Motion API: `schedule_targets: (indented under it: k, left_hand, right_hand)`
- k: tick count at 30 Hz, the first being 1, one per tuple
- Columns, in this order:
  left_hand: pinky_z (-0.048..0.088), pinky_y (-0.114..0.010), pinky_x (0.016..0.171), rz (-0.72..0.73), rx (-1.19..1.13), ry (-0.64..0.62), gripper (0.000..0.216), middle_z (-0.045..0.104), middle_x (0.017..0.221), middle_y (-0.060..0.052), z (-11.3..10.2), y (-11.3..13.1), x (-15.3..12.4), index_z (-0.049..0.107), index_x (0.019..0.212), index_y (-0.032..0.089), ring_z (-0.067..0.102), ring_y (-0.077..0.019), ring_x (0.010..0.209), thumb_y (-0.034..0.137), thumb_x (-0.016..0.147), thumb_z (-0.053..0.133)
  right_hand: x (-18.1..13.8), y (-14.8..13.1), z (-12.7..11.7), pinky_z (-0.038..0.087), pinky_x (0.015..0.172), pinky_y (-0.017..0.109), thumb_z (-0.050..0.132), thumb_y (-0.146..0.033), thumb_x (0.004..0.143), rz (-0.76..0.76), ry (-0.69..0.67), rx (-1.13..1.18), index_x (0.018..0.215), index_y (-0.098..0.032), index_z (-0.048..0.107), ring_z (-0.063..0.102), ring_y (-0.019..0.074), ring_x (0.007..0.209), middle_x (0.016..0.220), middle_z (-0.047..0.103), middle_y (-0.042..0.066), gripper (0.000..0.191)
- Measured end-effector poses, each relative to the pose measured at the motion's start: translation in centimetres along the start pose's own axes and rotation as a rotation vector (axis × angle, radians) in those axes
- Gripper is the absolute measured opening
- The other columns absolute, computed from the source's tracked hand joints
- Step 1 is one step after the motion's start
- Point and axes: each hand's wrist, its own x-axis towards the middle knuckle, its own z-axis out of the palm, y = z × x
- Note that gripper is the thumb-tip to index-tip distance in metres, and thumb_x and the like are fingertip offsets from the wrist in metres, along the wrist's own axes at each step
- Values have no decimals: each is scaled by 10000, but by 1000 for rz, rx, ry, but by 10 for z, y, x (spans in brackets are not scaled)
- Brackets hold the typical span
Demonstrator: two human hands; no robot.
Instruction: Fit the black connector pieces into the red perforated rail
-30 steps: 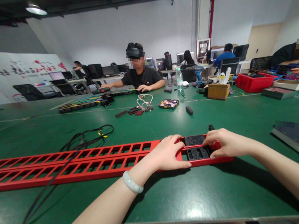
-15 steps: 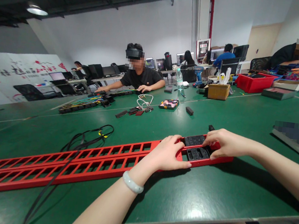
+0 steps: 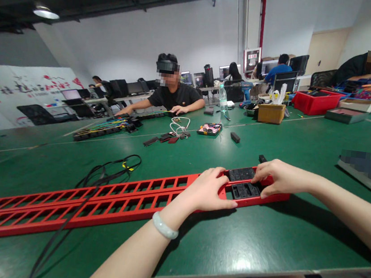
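Observation:
A long red slotted frame (image 3: pixel 109 206) lies across the table, two rows of openings running along it. My left hand (image 3: pixel 208 189) grips across it near its right end, fingertips at the far edge and thumb at the near edge. Beyond that hand, black socket-like modules (image 3: pixel 245 191) sit in the frame's end openings. My right hand (image 3: pixel 273 177) is bent over this end, thumb and fingertips closed on the right side of a black module; its fingers partly hide the contact. Just behind the right hand lies a small black piece (image 3: pixel 263 159).
Black cable (image 3: pixel 99 178) crosses the frame at the left. Beyond are loose dark pieces (image 3: pixel 165 139), a small parts tray (image 3: pixel 209 129), a bottle (image 3: pixel 223 99) and a cardboard box (image 3: pixel 270 113). A co-worker (image 3: pixel 177 95) handles wired strips across the table. A pixelated keyboard-like object (image 3: pixel 370 175) lies right.
Both my hands and the red frame keep their places. Across the table, the co-worker's outstretched hand shifts slightly to the left.

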Motion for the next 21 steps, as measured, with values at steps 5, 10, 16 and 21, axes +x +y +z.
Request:
schedule_targets:
  k: [5,10,16,21]
  left_hand:
    - [348,-408,948,3,7,-1,600,407,1252,-101,-1,1,0,550,1039,183,417,-286,1114,651,665,521]
    - [348,-407,949,8,20,-6,604,411,1246,-102,-1,1,1,549,1040,182,420,-284,1108,654,664,520]
    - [341,-417,955,10,29,-7,632,399,1259,-110,0,-1,1,543,1055,176,404,-293,1127,670,664,502]
    - [331,-415,966,10,31,-10,626,395,1263,-107,0,0,1,541,1060,177,401,-291,1133,664,667,506]
  right_hand:
    - [-1,2,0,430,742,266,616,-397,676,-39,-16,-1,977,-174,658,573,177,810,909,628,65,377]
    - [-2,1,-1,432,748,263,600,-400,692,-50,-21,-24,983,-172,657,579,182,827,918,631,71,375]
    - [-2,-3,-1,429,731,260,607,-394,685,-32,-13,-51,964,-172,655,582,183,807,907,637,72,360]
    - [-2,-3,-1,428,709,256,615,-396,676,1,-3,-58,912,-164,659,583,179,783,884,643,67,334]
